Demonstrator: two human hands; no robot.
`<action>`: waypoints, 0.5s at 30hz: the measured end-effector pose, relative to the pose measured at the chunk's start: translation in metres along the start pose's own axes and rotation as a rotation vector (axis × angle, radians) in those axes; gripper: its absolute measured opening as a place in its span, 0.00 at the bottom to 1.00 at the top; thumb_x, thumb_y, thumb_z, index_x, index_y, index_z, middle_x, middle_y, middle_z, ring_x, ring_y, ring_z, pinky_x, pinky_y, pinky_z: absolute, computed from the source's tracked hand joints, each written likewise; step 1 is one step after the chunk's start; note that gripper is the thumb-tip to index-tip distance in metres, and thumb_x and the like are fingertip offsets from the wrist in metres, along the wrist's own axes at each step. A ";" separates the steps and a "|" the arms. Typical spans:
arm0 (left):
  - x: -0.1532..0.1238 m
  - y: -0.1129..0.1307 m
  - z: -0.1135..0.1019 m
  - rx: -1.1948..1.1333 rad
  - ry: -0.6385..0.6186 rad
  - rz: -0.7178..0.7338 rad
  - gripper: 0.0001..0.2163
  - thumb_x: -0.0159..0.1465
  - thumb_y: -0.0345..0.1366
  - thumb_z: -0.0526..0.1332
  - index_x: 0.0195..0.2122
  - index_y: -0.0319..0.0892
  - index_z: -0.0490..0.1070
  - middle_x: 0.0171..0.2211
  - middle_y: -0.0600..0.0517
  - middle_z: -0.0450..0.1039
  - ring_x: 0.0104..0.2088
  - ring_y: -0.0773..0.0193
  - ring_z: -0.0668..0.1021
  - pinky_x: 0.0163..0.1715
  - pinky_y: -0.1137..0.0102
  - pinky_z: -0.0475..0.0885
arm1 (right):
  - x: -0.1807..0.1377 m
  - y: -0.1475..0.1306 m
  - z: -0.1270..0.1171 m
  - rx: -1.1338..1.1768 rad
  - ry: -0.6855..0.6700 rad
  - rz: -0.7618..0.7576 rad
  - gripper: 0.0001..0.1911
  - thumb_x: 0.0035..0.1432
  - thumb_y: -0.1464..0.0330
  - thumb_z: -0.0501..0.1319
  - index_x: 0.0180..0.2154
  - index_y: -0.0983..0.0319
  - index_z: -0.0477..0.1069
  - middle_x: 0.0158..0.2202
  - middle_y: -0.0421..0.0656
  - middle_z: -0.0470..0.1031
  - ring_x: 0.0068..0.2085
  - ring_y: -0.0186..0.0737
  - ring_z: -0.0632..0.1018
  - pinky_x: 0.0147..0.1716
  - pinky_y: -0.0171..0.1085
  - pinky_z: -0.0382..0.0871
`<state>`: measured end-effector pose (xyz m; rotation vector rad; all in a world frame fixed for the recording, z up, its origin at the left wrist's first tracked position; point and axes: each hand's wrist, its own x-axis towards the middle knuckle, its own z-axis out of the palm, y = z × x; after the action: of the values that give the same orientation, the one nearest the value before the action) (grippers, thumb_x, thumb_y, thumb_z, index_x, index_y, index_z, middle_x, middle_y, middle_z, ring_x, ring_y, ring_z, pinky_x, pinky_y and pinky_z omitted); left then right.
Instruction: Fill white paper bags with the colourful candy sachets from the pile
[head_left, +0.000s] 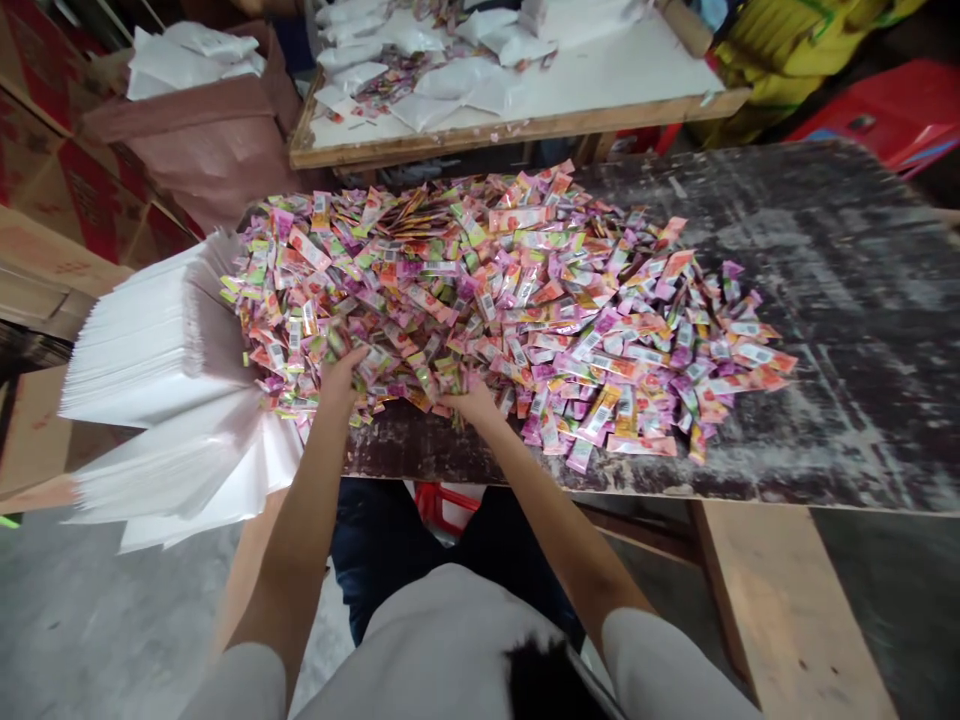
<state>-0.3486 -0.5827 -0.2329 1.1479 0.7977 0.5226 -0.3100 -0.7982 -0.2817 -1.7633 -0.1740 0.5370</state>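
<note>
A wide heap of small printed sachets [442,270] in pink, orange, purple and green covers the near side of a dark, worn table [825,330]. At the heap's front edge, my left hand [341,372] is closed on some sachets, its thumb pointing right and its other fingers mostly hidden. A short way to the right, my right hand [470,397] is closed around a few more sachets; its fingertips are lost among them. Left of the heap, close to my left forearm, lies a thick fanned stack of white bags [150,340].
Behind stands a white-topped table [600,80] bearing filled white packets [457,85] and loose sachets. A pinkish bin [195,130] with white packets is at the back left, beside cardboard boxes [105,200]. Red plastic stools [892,110] and yellow sacks [780,50] are at the back right.
</note>
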 end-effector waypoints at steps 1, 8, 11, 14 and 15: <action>-0.019 -0.006 -0.009 -0.005 -0.023 0.024 0.18 0.40 0.32 0.74 0.34 0.41 0.76 0.32 0.49 0.81 0.38 0.54 0.82 0.42 0.58 0.79 | -0.012 0.002 -0.004 0.116 0.013 -0.021 0.17 0.40 0.65 0.69 0.36 0.61 0.75 0.35 0.42 0.80 0.40 0.44 0.78 0.46 0.44 0.73; -0.124 -0.051 -0.024 0.222 -0.177 0.133 0.16 0.42 0.38 0.75 0.32 0.43 0.77 0.35 0.51 0.81 0.47 0.53 0.80 0.54 0.59 0.74 | -0.055 -0.001 0.002 0.337 -0.256 -0.177 0.30 0.38 0.61 0.74 0.44 0.59 0.69 0.38 0.40 0.77 0.42 0.41 0.78 0.44 0.42 0.76; -0.140 -0.055 -0.024 0.246 -0.207 0.104 0.17 0.42 0.37 0.75 0.33 0.44 0.77 0.37 0.50 0.81 0.47 0.53 0.80 0.55 0.60 0.73 | -0.061 0.000 0.002 0.318 -0.344 -0.180 0.33 0.37 0.61 0.75 0.46 0.58 0.68 0.35 0.39 0.76 0.41 0.40 0.78 0.44 0.40 0.76; -0.152 -0.058 -0.026 0.243 -0.234 0.082 0.15 0.45 0.39 0.74 0.35 0.44 0.78 0.38 0.50 0.81 0.46 0.54 0.80 0.56 0.58 0.72 | -0.073 0.003 0.004 0.351 -0.368 -0.161 0.30 0.37 0.60 0.75 0.43 0.58 0.71 0.34 0.39 0.76 0.41 0.41 0.78 0.44 0.41 0.76; -0.156 -0.060 -0.027 0.234 -0.229 0.078 0.15 0.47 0.40 0.73 0.36 0.45 0.78 0.38 0.50 0.81 0.47 0.54 0.80 0.56 0.58 0.72 | -0.079 0.004 0.007 0.377 -0.376 -0.148 0.28 0.36 0.60 0.76 0.41 0.58 0.72 0.34 0.40 0.77 0.41 0.41 0.78 0.44 0.41 0.76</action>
<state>-0.4685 -0.7005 -0.2506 1.4317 0.6289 0.3592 -0.3837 -0.8240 -0.2661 -1.2618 -0.4338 0.7382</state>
